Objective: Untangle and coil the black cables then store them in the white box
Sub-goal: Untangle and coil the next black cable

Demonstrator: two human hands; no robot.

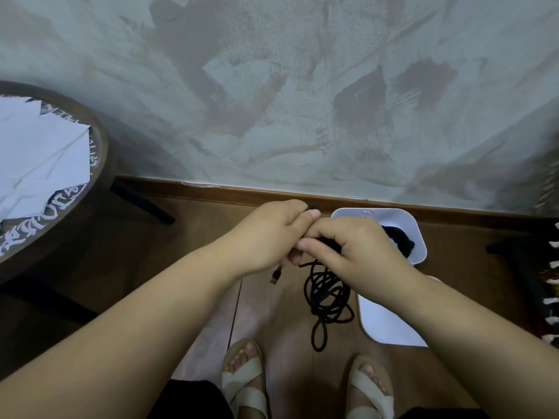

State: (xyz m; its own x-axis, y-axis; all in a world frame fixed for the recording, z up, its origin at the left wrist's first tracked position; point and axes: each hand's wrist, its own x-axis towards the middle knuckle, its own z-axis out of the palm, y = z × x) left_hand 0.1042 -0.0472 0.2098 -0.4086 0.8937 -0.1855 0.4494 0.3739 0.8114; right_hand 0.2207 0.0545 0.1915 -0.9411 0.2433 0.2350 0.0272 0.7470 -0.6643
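A tangled black cable (328, 297) hangs in loops from both of my hands above the wooden floor, with a USB plug (275, 276) dangling at its left. My left hand (266, 234) grips one end of the cable, its fingers curled round it. My right hand (354, 246) touches the left and pinches the bunch of cable from above. Behind my right hand, the white box (414, 234) stands on the floor by the wall, with another black cable (400, 241) inside it. The box's white lid (390, 316) lies flat on the floor below my right forearm.
A round wooden table (60, 189) with white papers stands at the left, its dark leg (142, 201) reaching toward the wall. A fringed rug (547, 297) lies at the right edge. My sandalled feet (305, 385) are below the cable. The grey wall rises behind the baseboard.
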